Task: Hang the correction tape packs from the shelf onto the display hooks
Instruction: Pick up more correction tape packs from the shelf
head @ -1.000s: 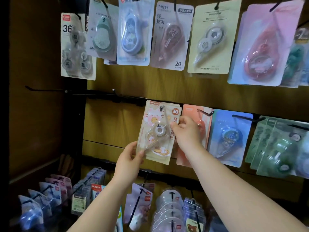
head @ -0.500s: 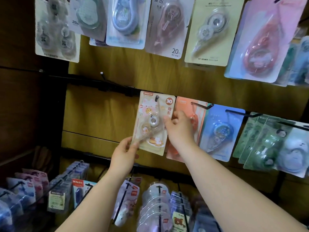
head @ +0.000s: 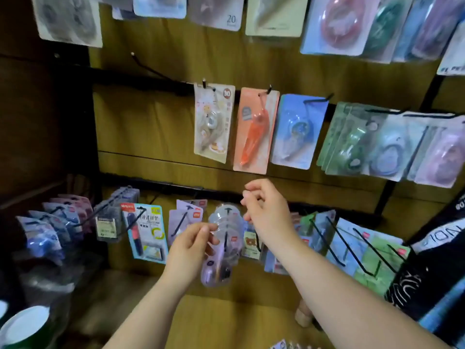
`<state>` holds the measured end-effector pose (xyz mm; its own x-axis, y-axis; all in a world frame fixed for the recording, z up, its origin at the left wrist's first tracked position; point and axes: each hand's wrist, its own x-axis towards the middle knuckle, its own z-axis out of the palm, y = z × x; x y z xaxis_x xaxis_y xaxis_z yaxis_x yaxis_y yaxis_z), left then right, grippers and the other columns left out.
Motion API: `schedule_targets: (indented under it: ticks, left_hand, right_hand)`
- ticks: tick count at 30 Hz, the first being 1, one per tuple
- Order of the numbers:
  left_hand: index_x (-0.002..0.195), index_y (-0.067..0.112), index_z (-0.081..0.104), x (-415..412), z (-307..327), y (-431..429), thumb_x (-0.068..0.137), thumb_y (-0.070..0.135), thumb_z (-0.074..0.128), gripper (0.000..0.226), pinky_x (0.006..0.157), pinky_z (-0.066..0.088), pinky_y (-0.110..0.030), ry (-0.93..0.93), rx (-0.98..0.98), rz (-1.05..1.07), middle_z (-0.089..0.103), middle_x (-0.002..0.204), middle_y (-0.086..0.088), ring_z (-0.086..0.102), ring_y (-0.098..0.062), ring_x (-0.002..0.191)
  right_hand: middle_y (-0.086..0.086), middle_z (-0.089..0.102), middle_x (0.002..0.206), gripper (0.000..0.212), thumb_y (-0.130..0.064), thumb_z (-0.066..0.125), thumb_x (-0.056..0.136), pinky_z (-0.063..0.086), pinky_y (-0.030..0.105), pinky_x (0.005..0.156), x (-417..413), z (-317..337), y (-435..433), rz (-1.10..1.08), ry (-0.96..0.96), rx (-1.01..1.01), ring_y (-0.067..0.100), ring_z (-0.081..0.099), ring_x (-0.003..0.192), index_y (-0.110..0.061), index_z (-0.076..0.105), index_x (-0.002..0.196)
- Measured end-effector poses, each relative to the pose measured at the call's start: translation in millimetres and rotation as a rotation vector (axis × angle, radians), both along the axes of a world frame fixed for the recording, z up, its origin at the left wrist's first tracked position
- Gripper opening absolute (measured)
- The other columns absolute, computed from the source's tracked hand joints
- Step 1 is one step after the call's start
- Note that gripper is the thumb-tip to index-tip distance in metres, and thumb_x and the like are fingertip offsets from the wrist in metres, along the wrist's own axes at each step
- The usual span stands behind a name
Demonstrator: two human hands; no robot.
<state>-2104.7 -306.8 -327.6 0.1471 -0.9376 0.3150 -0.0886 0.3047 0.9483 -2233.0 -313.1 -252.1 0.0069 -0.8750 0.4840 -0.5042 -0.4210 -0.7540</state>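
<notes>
A cream correction tape pack with a red "30" badge hangs from a black display hook in the middle row, left of an orange pack and a blue pack. Neither hand touches it. My left hand hovers lower down, fingers loosely curled, in front of clear round blister packs on a lower hook; it holds nothing that I can make out. My right hand floats below the orange pack, fingers loosely curled and empty.
A bare hook juts out left of the cream pack. Green and pale packs fill the hooks at right. Long lower hooks stick toward me. A wooden shelf lies below, a white-lidded tub at bottom left.
Both hands let go of the cream pack, which now hangs alone on its hook, and dropped toward the lower row. The view tilted downward.
</notes>
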Motion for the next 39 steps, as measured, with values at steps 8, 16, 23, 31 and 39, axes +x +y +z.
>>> schedule_targets:
  ticks: [8, 16, 23, 31, 39]
  left_hand:
    - [0.07, 0.017, 0.055, -47.9, -114.8, 59.2, 0.096, 0.008, 0.035, 0.034, 0.04, 0.034, -0.009, -0.102, 0.33, -0.101, 0.055, 0.061, -0.002, 0.048, 0.002, 0.036]
    - [0.072, 0.016, 0.051, -93.6, -213.6, 62.6, 0.098, 0.011, 0.033, 0.032, 0.038, 0.031, -0.008, -0.087, 0.662, -0.168, 0.052, 0.064, -0.003, 0.048, 0.005, 0.033]
    - [0.068, 0.012, 0.051, -128.5, -292.2, 44.2, 0.092, -0.002, 0.04, 0.031, 0.035, 0.034, -0.005, -0.117, 0.797, -0.201, 0.052, 0.055, -0.003, 0.05, 0.004, 0.033]
    - [0.062, 0.02, 0.051, -152.6, -354.3, 14.8, 0.091, 0.004, 0.046, 0.034, 0.068, 0.037, -0.027, -0.23, 0.879, -0.279, 0.055, 0.064, -0.001, 0.053, -0.02, 0.076]
    - [0.067, 0.013, 0.058, -167.5, -367.2, -12.0, 0.091, 0.004, 0.048, 0.028, 0.057, 0.037, -0.021, -0.216, 0.882, -0.264, 0.057, 0.071, -0.002, 0.05, -0.019, 0.081]
  right_hand:
    - [-0.003, 0.053, 0.061, 0.033, -0.004, 0.045, 0.092, 0.037, 0.008, 0.04, -81.8, -140.7, 67.1, -0.042, -0.118, 0.355, -0.001, 0.049, 0.035, -0.024, 0.047, 0.066]
    - [0.005, 0.053, 0.059, 0.018, -0.003, 0.045, 0.092, 0.034, 0.01, 0.033, -153.3, -259.8, 73.4, -0.389, -0.238, 0.706, 0.002, 0.048, 0.033, 0.0, 0.059, 0.082]
    - [0.01, 0.065, 0.105, 0.028, -0.018, 0.04, 0.096, 0.032, 0.008, 0.033, -182.1, -319.0, 46.7, -0.492, -0.021, 0.948, 0.002, 0.048, 0.05, -0.004, 0.059, 0.111]
    - [0.009, 0.061, 0.116, 0.025, -0.017, 0.046, 0.094, 0.035, 0.017, 0.056, -181.9, -366.0, 18.6, -0.517, 0.019, 1.002, 0.012, 0.046, 0.087, -0.008, 0.056, 0.115]
    - [0.008, 0.053, 0.13, 0.043, -0.022, 0.055, 0.088, 0.043, 0.026, 0.091, -188.4, -403.8, 6.7, -0.505, 0.097, 0.989, 0.023, 0.052, 0.118, -0.014, 0.046, 0.13]
